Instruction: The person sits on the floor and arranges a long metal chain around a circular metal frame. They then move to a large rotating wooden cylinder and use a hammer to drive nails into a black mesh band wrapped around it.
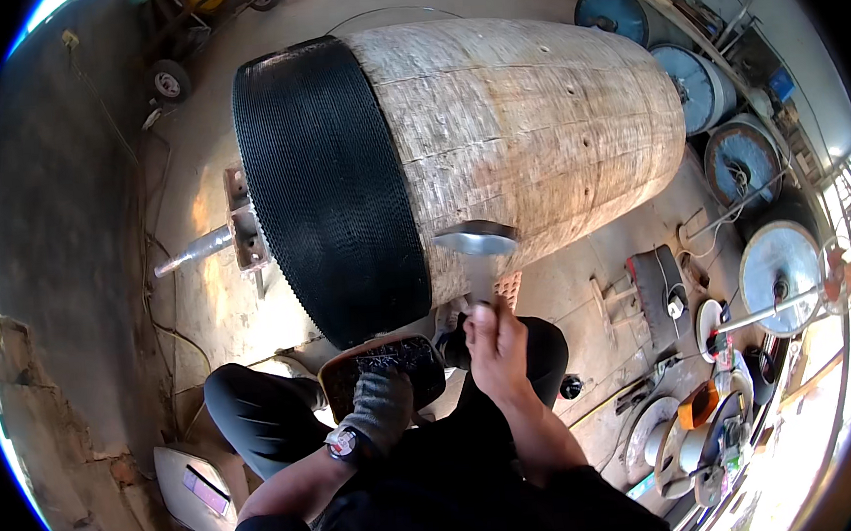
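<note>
My bare right hand is wrapped round the handle of a hammer, its metal head raised in front of the wooden drum. My left hand, in a grey glove with a watch at the wrist, reaches into a tray of small dark pieces between my knees; its fingertips are hidden among them. Just beyond lies a large wooden drum on its side. A black ridged band, studded with close rows, wraps its left end.
A metal shaft sticks out at the drum's left end. Blue-ended drums line the right side. A dark cushion, spools and an orange container lie at right. A stool with a phone stands at lower left.
</note>
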A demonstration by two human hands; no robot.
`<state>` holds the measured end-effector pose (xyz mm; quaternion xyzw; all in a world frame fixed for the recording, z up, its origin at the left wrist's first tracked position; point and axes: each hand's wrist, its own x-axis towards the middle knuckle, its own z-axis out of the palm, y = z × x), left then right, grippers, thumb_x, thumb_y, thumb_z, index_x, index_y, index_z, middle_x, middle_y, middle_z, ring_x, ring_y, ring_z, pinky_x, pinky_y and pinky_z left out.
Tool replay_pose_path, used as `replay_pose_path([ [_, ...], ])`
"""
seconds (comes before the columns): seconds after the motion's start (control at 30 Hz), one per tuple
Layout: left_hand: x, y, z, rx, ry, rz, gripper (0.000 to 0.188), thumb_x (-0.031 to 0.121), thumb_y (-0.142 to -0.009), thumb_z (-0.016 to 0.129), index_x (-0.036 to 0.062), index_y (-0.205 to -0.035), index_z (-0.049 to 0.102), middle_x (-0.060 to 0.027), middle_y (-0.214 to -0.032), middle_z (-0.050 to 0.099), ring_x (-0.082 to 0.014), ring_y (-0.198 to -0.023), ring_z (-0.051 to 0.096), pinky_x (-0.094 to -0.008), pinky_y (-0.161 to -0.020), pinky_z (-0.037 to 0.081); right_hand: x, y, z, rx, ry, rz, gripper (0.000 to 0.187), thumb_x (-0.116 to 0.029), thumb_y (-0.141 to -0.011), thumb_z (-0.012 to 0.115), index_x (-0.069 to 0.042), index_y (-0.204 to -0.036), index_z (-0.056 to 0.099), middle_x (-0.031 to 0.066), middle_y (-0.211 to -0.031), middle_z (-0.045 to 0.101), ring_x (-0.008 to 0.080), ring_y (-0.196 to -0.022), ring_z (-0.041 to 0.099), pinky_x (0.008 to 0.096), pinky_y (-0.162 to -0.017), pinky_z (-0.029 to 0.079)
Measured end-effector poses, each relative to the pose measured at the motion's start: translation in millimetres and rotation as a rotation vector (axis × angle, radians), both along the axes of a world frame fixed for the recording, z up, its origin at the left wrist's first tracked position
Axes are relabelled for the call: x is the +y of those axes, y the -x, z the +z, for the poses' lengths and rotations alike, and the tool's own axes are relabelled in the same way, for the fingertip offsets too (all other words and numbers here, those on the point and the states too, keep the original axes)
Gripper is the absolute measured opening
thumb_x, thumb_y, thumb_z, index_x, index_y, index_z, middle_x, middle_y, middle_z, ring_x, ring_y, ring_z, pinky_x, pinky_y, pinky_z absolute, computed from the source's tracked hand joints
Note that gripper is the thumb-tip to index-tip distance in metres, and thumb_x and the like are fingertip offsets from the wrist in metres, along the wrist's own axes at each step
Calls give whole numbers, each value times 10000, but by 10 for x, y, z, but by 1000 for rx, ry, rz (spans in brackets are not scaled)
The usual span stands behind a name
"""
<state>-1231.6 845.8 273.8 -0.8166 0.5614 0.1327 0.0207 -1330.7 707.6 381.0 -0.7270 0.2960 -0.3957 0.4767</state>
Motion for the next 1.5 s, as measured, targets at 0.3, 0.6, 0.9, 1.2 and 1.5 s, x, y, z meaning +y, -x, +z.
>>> replay_pose_path([
  [0.3, 111, -57, 120, 39, 306, 128, 279, 234, -987, 464, 9, -1066, 609, -166, -862, 673, -310, -691, 683, -418, -559, 531, -165, -61, -58, 174, 276, -91, 272, -268, -1039, 499, 1, -1002, 527, 99, -644, 584, 215, -525, 579, 331, -469, 426],
  [0.6, 309, 21, -116, -884, 633, -48, 148, 168, -937, 554, 30, -967, 596, -170, -827, 647, -299, -655, 654, -438, -535, 516, -86, -228, -19, 375, 213, -101, 175, -155, -986, 537, 6, -1053, 541, 269, -744, 610, 468, -680, 618, 487, -574, 499],
  [0.9, -309, -847, 1208, -93, 1207, -228, 317, -112, -714, 591, -4, -1010, 555, -161, -935, 619, -323, -720, 634, -409, -575, 512, -110, -196, 78, 322, 397, -198, 219, -179, -985, 543, 25, -1040, 487, 271, -739, 598, 483, -641, 598, 492, -502, 471],
  [1.2, -718, -1485, 1746, -525, 1192, -56, 364, 54, -727, 645, 67, -1088, 605, -126, -1093, 575, -316, -937, 600, -462, -790, 505, -62, -107, 63, 63, 527, -245, 189, -145, -983, 525, 31, -1051, 545, 210, -721, 629, 428, -630, 647, 433, -551, 518],
  [1.5, -838, -1579, 1752, -537, 1235, 2, 220, 84, -830, 692, 56, -1041, 636, -121, -1004, 600, -328, -871, 609, -467, -766, 505, -146, -180, 47, 51, 531, -236, 233, -209, -1021, 513, 21, -1052, 502, 71, -659, 551, 138, -535, 543, 287, -489, 429],
])
